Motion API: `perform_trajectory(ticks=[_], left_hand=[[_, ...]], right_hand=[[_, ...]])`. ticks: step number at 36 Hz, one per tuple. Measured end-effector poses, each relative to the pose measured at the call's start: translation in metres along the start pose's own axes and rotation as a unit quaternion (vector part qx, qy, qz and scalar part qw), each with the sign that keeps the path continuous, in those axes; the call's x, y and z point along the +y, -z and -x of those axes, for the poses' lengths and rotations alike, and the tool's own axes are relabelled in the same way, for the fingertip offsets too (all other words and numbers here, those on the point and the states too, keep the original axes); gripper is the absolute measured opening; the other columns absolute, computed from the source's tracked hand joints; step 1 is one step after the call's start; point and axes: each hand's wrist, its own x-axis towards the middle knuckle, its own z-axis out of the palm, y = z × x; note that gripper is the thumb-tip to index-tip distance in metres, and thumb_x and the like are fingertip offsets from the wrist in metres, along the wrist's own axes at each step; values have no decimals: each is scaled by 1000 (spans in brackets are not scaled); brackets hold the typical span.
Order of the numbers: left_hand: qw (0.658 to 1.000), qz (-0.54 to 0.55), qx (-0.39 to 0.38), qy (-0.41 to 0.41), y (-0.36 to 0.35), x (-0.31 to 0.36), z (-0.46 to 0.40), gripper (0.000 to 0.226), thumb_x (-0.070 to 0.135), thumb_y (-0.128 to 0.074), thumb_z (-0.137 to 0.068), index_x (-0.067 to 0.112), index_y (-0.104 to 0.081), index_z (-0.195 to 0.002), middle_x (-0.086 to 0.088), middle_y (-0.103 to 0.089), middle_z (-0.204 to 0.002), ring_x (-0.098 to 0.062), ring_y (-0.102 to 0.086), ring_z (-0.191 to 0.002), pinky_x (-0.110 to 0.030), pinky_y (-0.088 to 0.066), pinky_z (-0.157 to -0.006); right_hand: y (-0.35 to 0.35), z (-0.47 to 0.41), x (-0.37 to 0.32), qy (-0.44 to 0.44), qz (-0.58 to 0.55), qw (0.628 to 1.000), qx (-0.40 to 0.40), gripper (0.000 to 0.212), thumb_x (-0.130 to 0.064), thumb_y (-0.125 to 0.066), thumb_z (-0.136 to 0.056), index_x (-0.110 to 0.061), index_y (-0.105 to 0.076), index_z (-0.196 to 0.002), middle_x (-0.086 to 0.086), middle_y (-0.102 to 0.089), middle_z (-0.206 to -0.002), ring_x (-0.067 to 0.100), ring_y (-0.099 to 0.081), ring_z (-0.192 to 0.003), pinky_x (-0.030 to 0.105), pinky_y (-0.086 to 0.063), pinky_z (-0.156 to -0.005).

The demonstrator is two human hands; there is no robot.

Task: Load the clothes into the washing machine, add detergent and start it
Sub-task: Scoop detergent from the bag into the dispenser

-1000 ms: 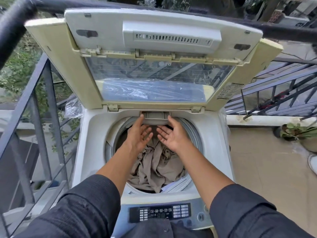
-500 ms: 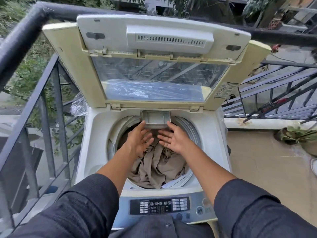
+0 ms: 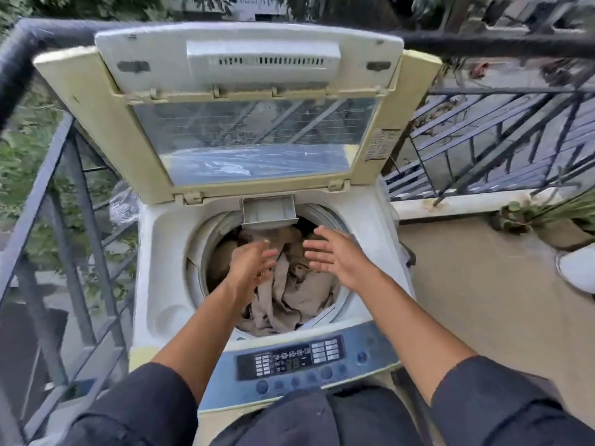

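A white top-loading washing machine stands in front of me with its lid raised. Beige clothes lie crumpled in the drum. At the back rim of the drum opening, a small grey detergent drawer is pulled out. My left hand hovers over the clothes, blurred, its fingers loosely bent and holding nothing. To its right, my right hand is spread flat above the clothes. Both hands are below the drawer and apart from it. The blue control panel is at the machine's front.
A dark metal railing runs close along the left and behind the machine. On the right lies a tan balcony floor, with a potted plant and a white shoe. A plastic bag is tucked left of the machine.
Both hands have drawn back from the detergent drawer toward me and now hover over the clothes. The drawer stands pulled out further. The camera has tilted slightly.
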Motion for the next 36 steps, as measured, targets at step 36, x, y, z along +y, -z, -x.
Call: perform_trajectory(ticks=[36], left_hand=[[743, -547, -337, -186, -454, -171, 76, 44, 53, -59, -73, 21, -73, -100, -1, -70, -82, -10, -65, -77, -31, -51, -80]], right_hand=[[451, 135, 133, 77, 39, 910, 406, 14, -17, -67, -98, -31, -69, -95, -10, -73, -88, 9, -68, -79, 26, -52, -70]])
